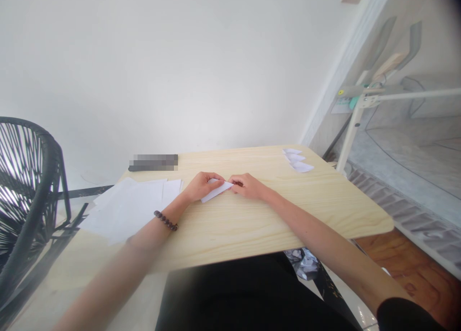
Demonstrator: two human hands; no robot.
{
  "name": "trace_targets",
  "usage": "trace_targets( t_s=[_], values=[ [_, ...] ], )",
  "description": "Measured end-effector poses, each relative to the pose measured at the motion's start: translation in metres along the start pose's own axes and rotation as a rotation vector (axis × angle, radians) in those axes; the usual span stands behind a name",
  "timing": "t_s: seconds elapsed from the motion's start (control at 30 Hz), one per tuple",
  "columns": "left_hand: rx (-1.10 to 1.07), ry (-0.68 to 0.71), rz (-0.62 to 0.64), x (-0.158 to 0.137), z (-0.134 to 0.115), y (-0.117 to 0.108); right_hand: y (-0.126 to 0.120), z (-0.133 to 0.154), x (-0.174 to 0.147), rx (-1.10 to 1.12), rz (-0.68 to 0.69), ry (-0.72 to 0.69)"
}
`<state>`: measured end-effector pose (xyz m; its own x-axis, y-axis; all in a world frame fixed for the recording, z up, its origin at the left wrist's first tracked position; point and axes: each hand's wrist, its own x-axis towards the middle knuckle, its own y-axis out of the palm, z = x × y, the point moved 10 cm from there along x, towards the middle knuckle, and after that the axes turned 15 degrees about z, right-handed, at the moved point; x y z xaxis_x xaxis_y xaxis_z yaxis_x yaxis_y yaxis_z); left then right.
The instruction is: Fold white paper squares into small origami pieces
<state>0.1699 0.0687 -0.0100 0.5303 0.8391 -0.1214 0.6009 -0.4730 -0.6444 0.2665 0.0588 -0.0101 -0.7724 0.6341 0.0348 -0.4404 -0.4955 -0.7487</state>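
Observation:
Between my hands is a folded piece of white paper (216,191), narrowing to a point on its right side. My left hand (202,185), with a dark bead bracelet on its wrist, is closed on the paper's left part, thumb on top. At the pointed end, my right hand (246,185) pinches the tip with thumb and fingers. Both hands rest low over the light wood table (230,235). On the left, under and beside my left forearm, lie loose white paper sheets (133,206). Several folded paper pieces (296,158) lie in an overlapping row at the far right.
A dark blurred-out object (154,162) lies at the table's back left edge. A black woven chair (32,192) stands at the left. White wall (216,72) rises behind the table. A white metal frame (351,134) stands at the right. Crumpled silvery material (306,264) shows below the front edge.

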Motion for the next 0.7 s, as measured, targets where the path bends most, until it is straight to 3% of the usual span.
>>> trace_targets(
  t_s=[0.33, 0.7],
  values=[
    [0.010, 0.048, -0.024, -0.0004, -0.0065, -0.0013, -0.0002, 0.0013, -0.0009, 0.036, 0.005, 0.019],
    [0.013, 0.011, -0.002, 0.0006, -0.0019, 0.0005, -0.0003, 0.0002, -0.0006, 0.002, -0.007, 0.039]
  ],
)
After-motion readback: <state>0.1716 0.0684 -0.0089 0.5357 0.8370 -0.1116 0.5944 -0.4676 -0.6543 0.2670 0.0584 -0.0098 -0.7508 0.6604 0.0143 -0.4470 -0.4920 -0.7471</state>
